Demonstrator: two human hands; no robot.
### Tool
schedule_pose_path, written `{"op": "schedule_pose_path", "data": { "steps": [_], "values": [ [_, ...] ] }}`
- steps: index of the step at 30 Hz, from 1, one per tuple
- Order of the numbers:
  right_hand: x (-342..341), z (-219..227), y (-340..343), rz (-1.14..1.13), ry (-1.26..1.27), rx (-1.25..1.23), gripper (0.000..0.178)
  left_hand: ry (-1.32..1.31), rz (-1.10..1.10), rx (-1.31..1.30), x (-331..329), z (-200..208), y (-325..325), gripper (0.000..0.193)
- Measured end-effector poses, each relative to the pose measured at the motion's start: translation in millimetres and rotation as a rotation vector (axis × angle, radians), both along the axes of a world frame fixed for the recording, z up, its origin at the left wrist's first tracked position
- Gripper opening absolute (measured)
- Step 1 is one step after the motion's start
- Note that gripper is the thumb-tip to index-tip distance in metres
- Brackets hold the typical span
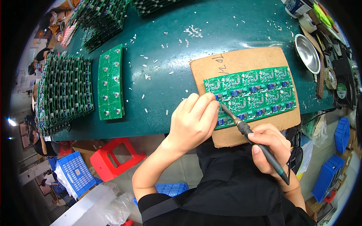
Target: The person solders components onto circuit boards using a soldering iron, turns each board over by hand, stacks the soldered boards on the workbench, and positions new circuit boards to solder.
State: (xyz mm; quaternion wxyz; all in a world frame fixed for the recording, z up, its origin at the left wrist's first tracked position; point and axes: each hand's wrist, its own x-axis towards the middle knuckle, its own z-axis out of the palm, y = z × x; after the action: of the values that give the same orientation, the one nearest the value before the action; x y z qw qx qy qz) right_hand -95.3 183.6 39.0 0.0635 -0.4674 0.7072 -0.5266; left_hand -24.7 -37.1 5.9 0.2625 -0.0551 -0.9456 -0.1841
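A green circuit board panel [252,96] with repeated sections and blue parts lies on a brown fibreboard sheet [260,58] at the table's front edge. My right hand [272,146] grips a soldering iron [245,129] by its dark handle. Its tip points up and left at the panel's left end; whether it touches cannot be made out. My left hand [194,119] is closed over the panel's left edge, close to the iron's tip. Whatever its fingertips pinch is hidden behind them.
A single green panel [111,83] lies on the green table [158,109], beside tightly stacked panels [66,92]. Small white clippings [193,31] are scattered about. A metal bowl [307,53] stands at right. A red stool [115,158] and blue crates [77,175] are below the table.
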Motion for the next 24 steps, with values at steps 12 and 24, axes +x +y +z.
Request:
{"op": "schedule_pose_path", "data": {
  "steps": [12,24],
  "values": [
    [-6.3,-1.1,32.7,-0.133,-0.099,0.012,0.021,-0.056,-0.078,0.296,-18.3,3.8,13.1,0.017],
    [-16.4,0.7,27.2,-0.073,-0.018,0.000,0.025,-0.064,-0.081,0.131,-30.2,2.2,22.5,0.018]
  ]
}}
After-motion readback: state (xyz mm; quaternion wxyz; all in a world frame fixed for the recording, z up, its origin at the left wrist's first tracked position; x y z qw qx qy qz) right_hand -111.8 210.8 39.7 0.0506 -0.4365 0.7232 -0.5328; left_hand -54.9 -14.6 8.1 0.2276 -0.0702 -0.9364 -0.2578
